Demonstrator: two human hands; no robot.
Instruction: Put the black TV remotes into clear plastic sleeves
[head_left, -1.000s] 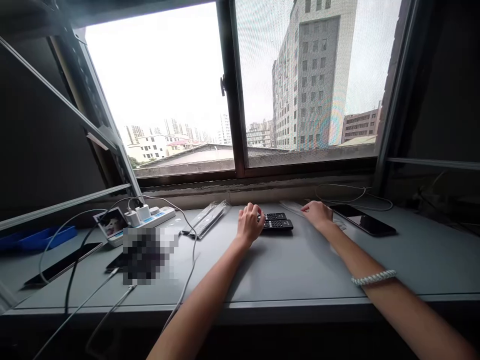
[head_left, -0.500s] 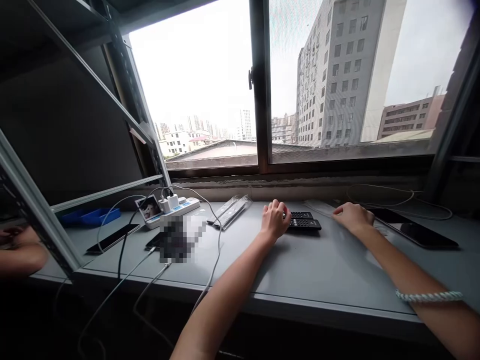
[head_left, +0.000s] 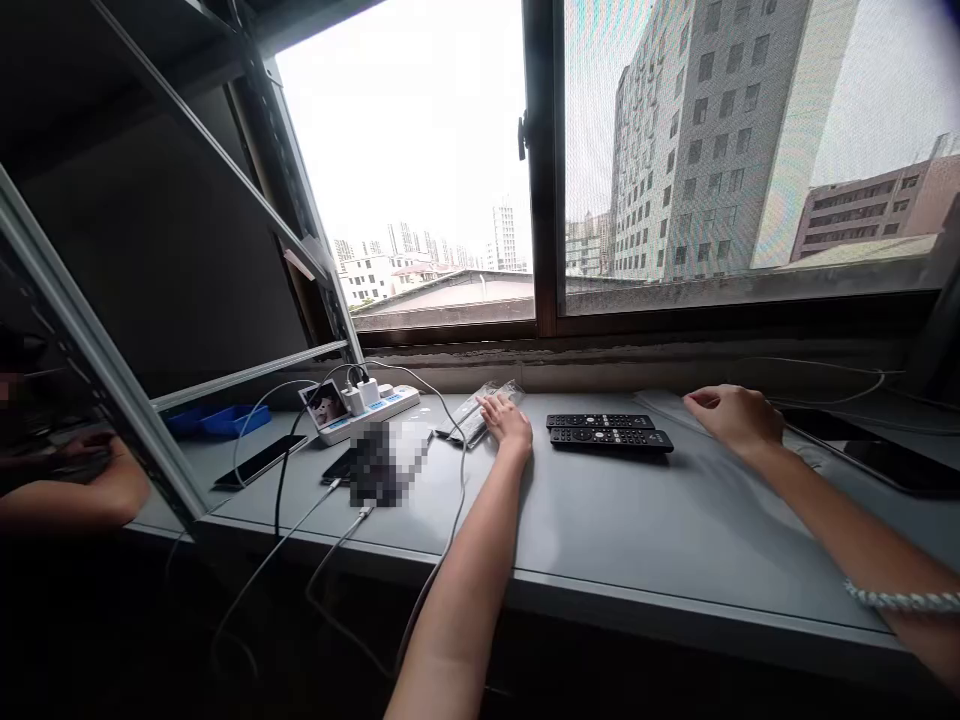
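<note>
Two black remote controls (head_left: pixel 609 432) lie side by side on the grey table (head_left: pixel 600 540), with no hand on them. My left hand (head_left: pixel 507 421) rests to their left, fingers stretched out onto clear plastic packets (head_left: pixel 480 406). My right hand (head_left: pixel 735 416) lies to the right of the remotes, fingers loosely curled on the table over a thin clear sheet, and I cannot make out whether it grips anything. A beaded bracelet (head_left: pixel 900 600) sits on my right forearm.
A white power strip (head_left: pixel 367 410) with chargers and trailing cables stands at the left, with phones (head_left: pixel 259 462) near it. A dark tablet (head_left: pixel 877 458) lies at the far right. A metal shelf frame (head_left: pixel 90 340) rises on the left. Another person's hand (head_left: pixel 105 480) shows beyond it.
My left hand has left the remotes and moved left onto the plastic packets. The view has swung to the left. My right hand has stayed in place.
</note>
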